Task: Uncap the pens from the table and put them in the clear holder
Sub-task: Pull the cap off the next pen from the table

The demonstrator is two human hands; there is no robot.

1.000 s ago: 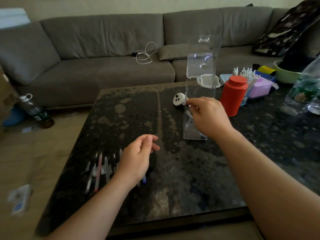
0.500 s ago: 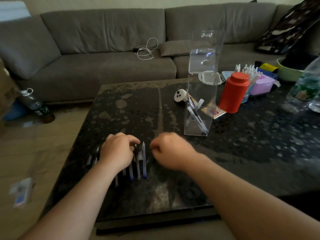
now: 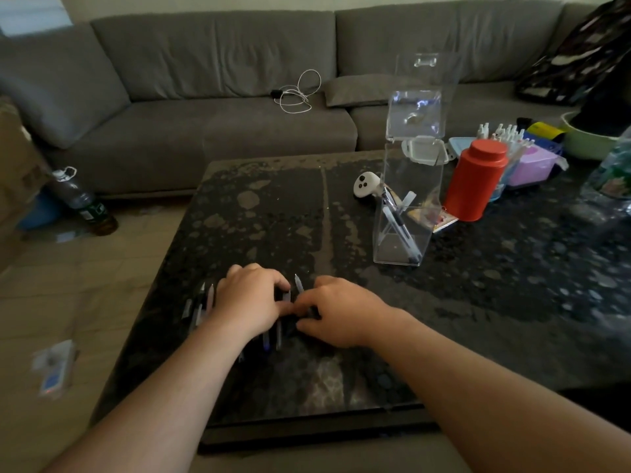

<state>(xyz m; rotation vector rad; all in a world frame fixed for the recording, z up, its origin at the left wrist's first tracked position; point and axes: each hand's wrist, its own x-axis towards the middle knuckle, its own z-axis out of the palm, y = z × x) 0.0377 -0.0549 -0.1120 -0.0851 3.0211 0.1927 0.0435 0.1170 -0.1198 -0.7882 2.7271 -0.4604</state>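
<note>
Several capped pens (image 3: 199,307) lie in a row near the front left of the dark stone table (image 3: 273,216). My left hand (image 3: 249,298) covers the middle of the row with curled fingers. My right hand (image 3: 338,312) sits just right of it, fingertips meeting my left thumb. Both pinch one pen (image 3: 299,285) whose pale tip sticks out between them, pointing away from me. The tall clear holder (image 3: 409,172) stands at the table's middle right, lid up, with a few pens (image 3: 397,227) leaning inside.
A white controller (image 3: 363,186) lies just left of the holder and a red canister (image 3: 476,180) to its right, with boxes and small bottles behind. A grey sofa (image 3: 211,107) runs along the back. A bottle (image 3: 82,203) stands on the floor at left.
My right hand left the holder and came down to the pen row. My left hand moved forward onto the pens. Both hands now meet on one pen.
</note>
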